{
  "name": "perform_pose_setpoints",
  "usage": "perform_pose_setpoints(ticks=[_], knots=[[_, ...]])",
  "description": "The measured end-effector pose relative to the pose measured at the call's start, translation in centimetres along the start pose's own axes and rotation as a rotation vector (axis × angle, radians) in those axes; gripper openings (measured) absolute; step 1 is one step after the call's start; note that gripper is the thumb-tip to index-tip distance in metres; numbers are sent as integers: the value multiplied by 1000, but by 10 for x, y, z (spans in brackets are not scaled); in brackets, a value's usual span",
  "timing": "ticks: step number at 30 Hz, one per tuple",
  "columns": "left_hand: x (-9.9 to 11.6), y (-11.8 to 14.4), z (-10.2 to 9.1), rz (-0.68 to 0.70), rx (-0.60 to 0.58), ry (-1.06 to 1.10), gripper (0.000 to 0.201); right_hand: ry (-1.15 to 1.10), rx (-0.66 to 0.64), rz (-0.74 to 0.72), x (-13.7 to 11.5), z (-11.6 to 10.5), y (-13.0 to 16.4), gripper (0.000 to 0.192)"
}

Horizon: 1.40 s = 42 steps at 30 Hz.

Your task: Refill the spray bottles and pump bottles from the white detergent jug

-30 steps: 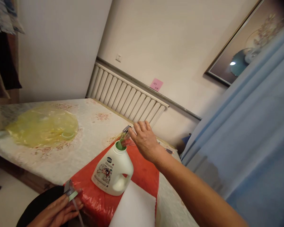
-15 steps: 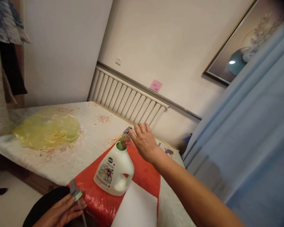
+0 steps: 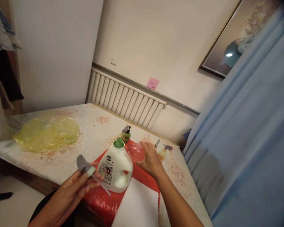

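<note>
Head view: your left hand pinches the sprayer; your right hand grips the tilted bottle beside the jug. Steady the bottle firmly; guide the sprayer's tube clear of the jug.

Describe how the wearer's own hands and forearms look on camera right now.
Both the left hand and right hand are ungloved. The left forearm and right forearm are bare as far as they show: no sleeve, watch, bracelet or cable in view. I can make out no rings or markings.
</note>
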<state>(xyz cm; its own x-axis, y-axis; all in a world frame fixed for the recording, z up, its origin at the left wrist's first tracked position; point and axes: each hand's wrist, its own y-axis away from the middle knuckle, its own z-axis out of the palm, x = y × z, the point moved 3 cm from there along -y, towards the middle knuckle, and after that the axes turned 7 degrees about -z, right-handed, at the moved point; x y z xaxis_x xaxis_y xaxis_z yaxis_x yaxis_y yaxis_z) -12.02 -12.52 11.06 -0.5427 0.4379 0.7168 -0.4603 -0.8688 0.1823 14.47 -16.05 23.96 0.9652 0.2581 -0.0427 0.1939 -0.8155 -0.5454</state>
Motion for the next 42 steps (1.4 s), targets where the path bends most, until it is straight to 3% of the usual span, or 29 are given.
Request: perform_pose_setpoints(ticks=[4, 8, 11, 15, 22, 29, 42], knots=[[21, 8, 37, 127, -24, -14, 51, -175, 93, 74, -1, 15, 43, 68], [34, 9, 69, 235, -44, -41, 55, -158, 182, 202, -6, 33, 76, 57], [33, 5, 88, 258, -63, -64, 53, -128, 226, 242, -10, 40, 95, 54], [22, -3, 103, 240, -97, -82, 56, -164, 170, 247, -10, 38, 112, 65], [-5, -12, 112, 176, -121, -162, 59, -221, 162, 281, -14, 26, 120, 59], [-37, -23, 116, 99, -156, -441, 49, -280, 234, 266, -23, 31, 123, 68], [-48, -26, 113, 134, -357, -761, 44, -328, 347, 270, -24, 55, 133, 68]])
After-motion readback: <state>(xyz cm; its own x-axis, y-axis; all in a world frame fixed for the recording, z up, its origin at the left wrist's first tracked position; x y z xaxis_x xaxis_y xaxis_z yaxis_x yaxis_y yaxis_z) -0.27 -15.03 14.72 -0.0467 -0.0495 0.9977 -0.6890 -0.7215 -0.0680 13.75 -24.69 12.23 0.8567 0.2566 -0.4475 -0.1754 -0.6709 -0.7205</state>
